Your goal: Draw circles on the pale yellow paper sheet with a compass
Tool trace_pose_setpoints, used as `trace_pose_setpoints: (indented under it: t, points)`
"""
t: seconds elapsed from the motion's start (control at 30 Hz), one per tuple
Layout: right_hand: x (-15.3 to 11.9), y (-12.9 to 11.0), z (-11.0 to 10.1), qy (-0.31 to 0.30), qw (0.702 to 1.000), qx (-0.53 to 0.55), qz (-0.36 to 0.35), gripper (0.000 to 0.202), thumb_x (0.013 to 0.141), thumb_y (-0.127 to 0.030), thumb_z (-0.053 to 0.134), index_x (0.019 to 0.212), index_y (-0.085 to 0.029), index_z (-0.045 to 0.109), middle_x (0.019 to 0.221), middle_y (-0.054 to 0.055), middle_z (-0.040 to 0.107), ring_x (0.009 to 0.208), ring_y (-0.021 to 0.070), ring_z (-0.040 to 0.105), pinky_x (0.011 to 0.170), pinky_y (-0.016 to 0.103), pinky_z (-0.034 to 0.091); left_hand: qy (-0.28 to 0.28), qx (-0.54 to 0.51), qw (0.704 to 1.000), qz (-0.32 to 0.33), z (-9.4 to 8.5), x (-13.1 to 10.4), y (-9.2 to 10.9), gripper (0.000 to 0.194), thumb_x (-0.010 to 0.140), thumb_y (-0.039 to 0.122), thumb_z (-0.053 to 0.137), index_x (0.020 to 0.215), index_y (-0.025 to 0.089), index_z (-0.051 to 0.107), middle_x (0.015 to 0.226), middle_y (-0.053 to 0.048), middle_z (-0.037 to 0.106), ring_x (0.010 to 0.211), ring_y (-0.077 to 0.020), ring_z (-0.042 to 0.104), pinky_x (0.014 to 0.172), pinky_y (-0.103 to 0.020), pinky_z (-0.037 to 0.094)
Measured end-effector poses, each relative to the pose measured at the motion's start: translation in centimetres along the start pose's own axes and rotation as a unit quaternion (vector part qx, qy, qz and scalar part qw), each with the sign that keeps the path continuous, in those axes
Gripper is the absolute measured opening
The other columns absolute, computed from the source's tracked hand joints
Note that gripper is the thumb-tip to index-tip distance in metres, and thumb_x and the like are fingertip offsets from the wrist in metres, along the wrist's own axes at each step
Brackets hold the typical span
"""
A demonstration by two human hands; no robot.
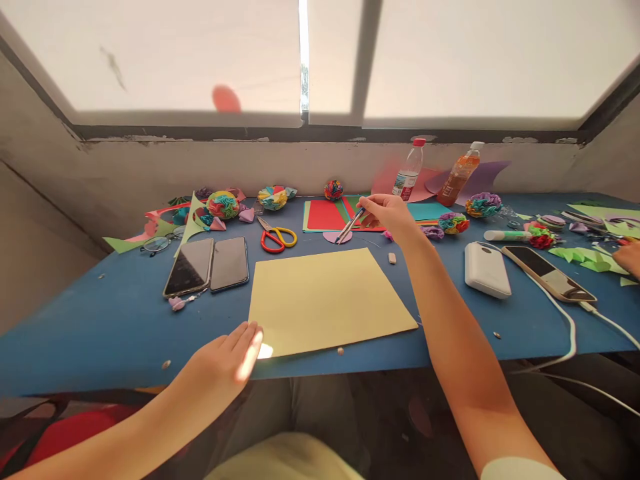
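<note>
A sheet of pale yellow paper (327, 300) lies flat near the table's front edge. My left hand (233, 350) rests on its lower left corner, fingers stretched out and holding nothing. Beyond the sheet's far edge, my right hand (385, 212) pinches a slim drawing compass (351, 227) by its top. Its legs, nearly together, point down and to the left over a small purple paper circle (330, 237). Whether the tips touch the circle I cannot tell. An eraser (392, 258) lies to the right of the yellow sheet.
Scissors (277, 239), two phones (190, 268) and glasses (157, 245) lie left. Coloured paper (320, 217), pleated paper balls (333, 190) and two bottles (409, 173) stand behind. A power bank (486, 269), a cabled phone (547, 272) and another person's hand (629, 257) are right.
</note>
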State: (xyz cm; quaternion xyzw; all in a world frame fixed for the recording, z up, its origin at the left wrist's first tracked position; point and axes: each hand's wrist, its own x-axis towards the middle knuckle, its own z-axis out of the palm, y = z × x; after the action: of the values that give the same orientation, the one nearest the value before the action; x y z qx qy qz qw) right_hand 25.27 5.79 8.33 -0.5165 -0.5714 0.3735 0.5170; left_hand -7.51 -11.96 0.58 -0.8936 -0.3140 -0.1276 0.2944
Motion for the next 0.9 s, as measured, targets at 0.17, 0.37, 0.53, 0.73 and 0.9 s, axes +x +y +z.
trace_pose_setpoints:
  t: [0.17, 0.37, 0.53, 0.73, 0.9]
  points:
    - [-0.2, -0.3, 0.2, -0.013, 1.0, -0.01, 0.002, 0.026, 0.075, -0.04, 0.069, 0.074, -0.014, 0.066, 0.058, 0.002, 0.065, 0.045, 0.0098, 0.061, 0.043, 0.017, 0.047, 0.004, -0.005, 1.0, 0.015, 0.8, -0.8, -0.5, 0.051, 0.076, -0.009, 0.029, 0.105, 0.012, 0.065, 0.103, -0.009, 0.07, 0.094, -0.0161, 0.066, 0.076, -0.024, 0.053]
    - [0.0, 0.1, 0.3, -0.009, 1.0, -0.017, 0.001, 0.027, 0.075, -0.041, 0.068, 0.076, -0.014, 0.066, 0.058, 0.002, 0.065, 0.047, 0.0103, 0.062, 0.044, 0.018, 0.048, -0.002, 0.044, 0.999, 0.03, -0.2, -0.1, -0.3, 0.039, 0.083, -0.001, 0.035, 0.096, 0.012, 0.069, 0.099, -0.008, 0.072, 0.085, -0.0196, 0.068, 0.066, -0.028, 0.05]
    - [0.4, 0.9, 0.7, -0.017, 0.999, -0.033, -0.006, 0.029, 0.074, -0.043, 0.068, 0.077, -0.014, 0.065, 0.061, 0.003, 0.067, 0.046, 0.0113, 0.063, 0.041, 0.017, 0.046, -0.001, 0.023, 0.999, 0.022, -0.2, 0.1, 0.0, 0.031, 0.09, 0.014, 0.039, 0.096, 0.013, 0.069, 0.097, -0.01, 0.071, 0.085, -0.02, 0.066, 0.063, -0.029, 0.048]
    - [0.4, 1.3, 1.2, -0.017, 0.999, -0.032, -0.014, 0.03, 0.074, -0.043, 0.069, 0.077, -0.014, 0.063, 0.059, 0.003, 0.066, 0.046, 0.0108, 0.062, 0.04, 0.017, 0.045, -0.011, 0.021, 1.0, -0.013, 0.8, -0.9, 0.4, 0.031, 0.09, 0.014, 0.039, 0.102, 0.015, 0.068, 0.104, -0.009, 0.07, 0.091, -0.0193, 0.065, 0.068, -0.028, 0.047]
    - [0.1, 1.2, 2.7, -0.006, 0.999, -0.044, -0.025, 0.026, 0.078, -0.04, 0.065, 0.073, -0.015, 0.06, 0.06, 0.002, 0.064, 0.044, 0.0102, 0.06, 0.039, 0.017, 0.041, 0.009, 0.039, 0.999, 0.003, 0.6, -0.9, 0.7, 0.028, 0.089, 0.012, 0.041, 0.101, 0.014, 0.067, 0.102, -0.01, 0.07, 0.088, -0.0206, 0.066, 0.068, -0.03, 0.045]
